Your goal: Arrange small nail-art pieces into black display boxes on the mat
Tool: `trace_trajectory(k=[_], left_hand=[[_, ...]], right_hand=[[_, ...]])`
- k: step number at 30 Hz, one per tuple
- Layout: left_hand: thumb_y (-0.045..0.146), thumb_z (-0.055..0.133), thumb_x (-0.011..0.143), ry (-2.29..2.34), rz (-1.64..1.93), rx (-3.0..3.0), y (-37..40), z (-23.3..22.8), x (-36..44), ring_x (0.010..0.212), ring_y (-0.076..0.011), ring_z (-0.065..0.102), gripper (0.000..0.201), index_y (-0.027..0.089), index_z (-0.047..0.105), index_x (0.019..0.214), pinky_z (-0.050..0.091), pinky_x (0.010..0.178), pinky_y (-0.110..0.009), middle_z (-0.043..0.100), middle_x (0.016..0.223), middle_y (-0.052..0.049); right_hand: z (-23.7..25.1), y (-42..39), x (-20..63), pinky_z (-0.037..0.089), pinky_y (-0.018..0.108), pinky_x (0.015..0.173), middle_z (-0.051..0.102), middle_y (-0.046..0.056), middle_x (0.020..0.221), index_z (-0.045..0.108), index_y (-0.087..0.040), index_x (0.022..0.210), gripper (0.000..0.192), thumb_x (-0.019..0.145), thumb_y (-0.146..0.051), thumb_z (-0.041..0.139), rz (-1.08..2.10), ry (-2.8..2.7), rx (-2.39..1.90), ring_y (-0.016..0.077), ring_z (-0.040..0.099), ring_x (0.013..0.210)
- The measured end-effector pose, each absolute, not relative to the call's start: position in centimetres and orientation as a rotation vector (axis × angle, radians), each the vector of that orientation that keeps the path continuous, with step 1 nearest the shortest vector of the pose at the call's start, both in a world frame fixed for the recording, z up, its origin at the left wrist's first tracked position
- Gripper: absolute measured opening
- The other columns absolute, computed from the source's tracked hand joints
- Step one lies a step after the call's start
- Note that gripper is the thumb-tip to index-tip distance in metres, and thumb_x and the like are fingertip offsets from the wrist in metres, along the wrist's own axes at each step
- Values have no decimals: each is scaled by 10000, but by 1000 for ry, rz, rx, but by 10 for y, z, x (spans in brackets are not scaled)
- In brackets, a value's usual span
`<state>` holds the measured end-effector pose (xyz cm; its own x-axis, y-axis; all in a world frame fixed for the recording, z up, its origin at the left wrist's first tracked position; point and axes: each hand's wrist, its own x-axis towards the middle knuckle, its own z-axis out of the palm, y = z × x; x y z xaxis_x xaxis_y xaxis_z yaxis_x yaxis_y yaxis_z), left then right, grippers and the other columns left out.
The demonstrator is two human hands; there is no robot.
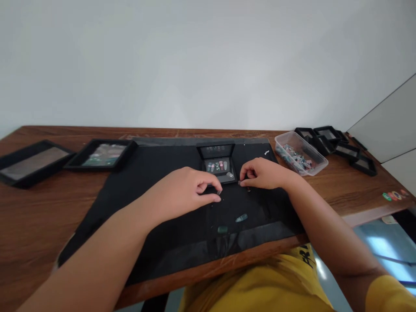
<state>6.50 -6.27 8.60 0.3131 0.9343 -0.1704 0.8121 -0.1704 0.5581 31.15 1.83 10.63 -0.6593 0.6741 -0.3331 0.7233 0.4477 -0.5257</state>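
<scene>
A small open black box (pixel 218 161) stands on a black mat (pixel 156 173), with a row of coloured press-on nails inside it. My left hand (pixel 185 190) rests on the mat just in front of the box, pinching a tiny pale nail between thumb and fingers. My right hand (pixel 263 173) sits to the right of the box, its fingertips closed on a small dark piece near the box's front corner. Two loose greenish nails (pixel 241 218) lie on the mat closer to me.
A clear plastic tub (pixel 300 154) of mixed nails stands at the right of the mat. Several empty black boxes (pixel 338 145) are heaped behind it. Two black trays (pixel 104 154) sit at the left on the wooden table (pixel 39 216). Small coloured stickers (pixel 394 195) lie near the right edge.
</scene>
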Motion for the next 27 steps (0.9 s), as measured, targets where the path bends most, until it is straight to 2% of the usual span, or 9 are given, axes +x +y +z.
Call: trace_trajectory(k=[13,23,27], left_hand=[[616,711,807,1558,285,2029,-62,77,68,489,-150,380,386,298,830,990,291,538,-307,401,536,46],[556,759,758,1590,195,1984,-63,75,71,493,-149,426,297,306,841,896,286,542,-307,451,553,37],[562,760,776,1615,143,1936,-63,76,71,506,-164,455,371,344,877,1053,297,557,-319,512,565,27]], right_hand=[[99,24,317,365,249,623,517,-102,595,664,-169,879,104,866,-121,755,-1249,2512,1154,97,487,558],[99,31,325,364,247,611,497,-122,637,641,-179,957,245,796,-79,795,-1251,2463,1150,91,454,557],[102,27,324,361,250,620,509,-110,662,676,-179,993,236,811,-124,817,-1226,2512,1106,97,467,581]])
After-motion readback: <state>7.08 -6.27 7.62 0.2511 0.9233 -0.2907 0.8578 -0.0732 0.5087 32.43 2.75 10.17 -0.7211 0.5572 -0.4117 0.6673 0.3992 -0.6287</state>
